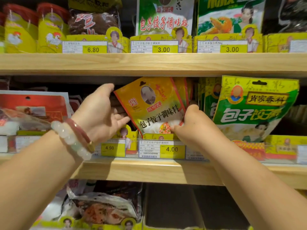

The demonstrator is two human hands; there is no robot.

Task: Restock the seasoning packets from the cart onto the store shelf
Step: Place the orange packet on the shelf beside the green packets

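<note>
An orange-yellow seasoning packet [154,105] with a portrait and black lettering stands tilted on the middle shelf [149,170], above the 4.00 price tag [162,149]. My right hand [187,123] pinches its lower right corner. My left hand [101,112], with bead bracelets on the wrist, touches the packet's left edge with straight fingers. More packets of the same kind stand behind it, mostly hidden. The cart is out of view.
Green-yellow packets [254,110] stand close on the right. Red-topped bags [33,112] fill the left of the middle shelf. The upper shelf [149,63] carries jars and packets just above my hands. The bottom shelf holds clear bags [103,206] and a dark gap at right.
</note>
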